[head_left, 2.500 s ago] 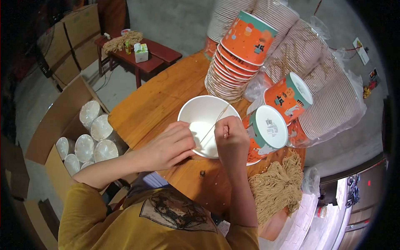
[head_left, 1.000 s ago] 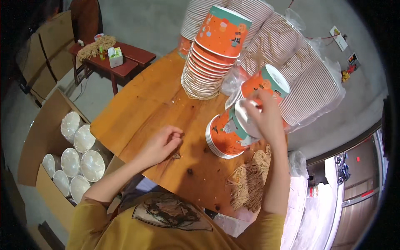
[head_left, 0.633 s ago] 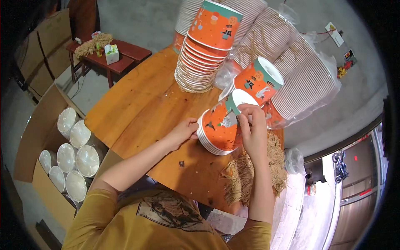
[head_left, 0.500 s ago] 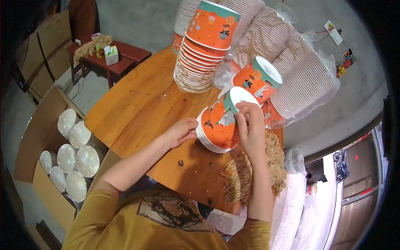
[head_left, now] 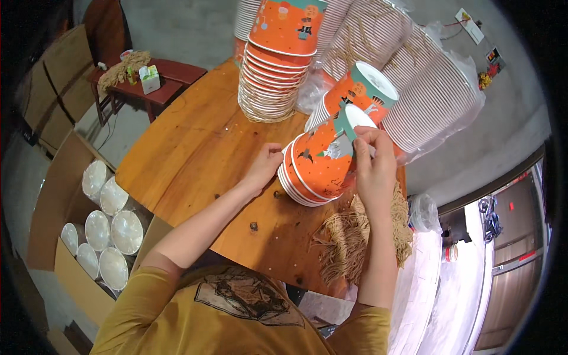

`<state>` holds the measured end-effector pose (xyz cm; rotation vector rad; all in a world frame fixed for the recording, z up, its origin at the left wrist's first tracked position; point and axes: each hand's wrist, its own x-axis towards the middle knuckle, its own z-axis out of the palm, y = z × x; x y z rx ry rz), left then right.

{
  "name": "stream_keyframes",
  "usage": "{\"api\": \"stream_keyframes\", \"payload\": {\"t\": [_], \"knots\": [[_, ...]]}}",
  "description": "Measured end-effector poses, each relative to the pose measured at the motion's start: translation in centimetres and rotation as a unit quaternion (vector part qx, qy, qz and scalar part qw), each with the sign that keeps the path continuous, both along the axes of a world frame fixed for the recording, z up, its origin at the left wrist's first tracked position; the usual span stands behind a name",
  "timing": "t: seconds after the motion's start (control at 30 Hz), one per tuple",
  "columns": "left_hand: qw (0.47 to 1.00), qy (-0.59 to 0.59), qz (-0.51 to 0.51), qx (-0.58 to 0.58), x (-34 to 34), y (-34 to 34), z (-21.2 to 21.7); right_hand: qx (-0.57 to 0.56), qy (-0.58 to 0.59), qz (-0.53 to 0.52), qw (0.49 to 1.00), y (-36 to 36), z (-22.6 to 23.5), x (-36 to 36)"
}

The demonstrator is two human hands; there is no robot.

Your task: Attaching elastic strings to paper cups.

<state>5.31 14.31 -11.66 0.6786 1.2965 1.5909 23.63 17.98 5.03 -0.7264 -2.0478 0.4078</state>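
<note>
An orange paper bucket (head_left: 322, 151) with a green band and printed figures lies upside down and tilted on top of a short stack of paper buckets (head_left: 293, 188) with white rims. My right hand (head_left: 377, 163) pinches its raised base edge, and a gap shows between its rim and those below. My left hand (head_left: 264, 168) has its fingers curled against the stack's rims on the left side. Just behind stands another short stack of orange buckets (head_left: 361, 92). Close to my right forearm is a bundle of tan twine cords (head_left: 349, 236).
A tall bucket stack (head_left: 284, 29) with twine handles stands on the wooden table (head_left: 183, 154). Plastic-wrapped nested buckets (head_left: 438, 94) line the back right. At left, a cardboard box (head_left: 53, 195) holds several wrapped columns (head_left: 127, 231). Beyond is a red bench (head_left: 177, 71).
My right hand has moved up and to the right, pulling the top bucket partly away from the stack. A gap has opened at its rim. The view has shifted slightly.
</note>
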Motion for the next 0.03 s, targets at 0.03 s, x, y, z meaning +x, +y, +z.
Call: {"api": "stream_keyframes", "payload": {"t": [0.03], "knots": [[1.0, 0.023, -0.002, -0.012, -0.06, -0.02, 0.03, -0.001, 0.001, -0.004, 1.0, 0.02, -0.04, 0.2]]}}
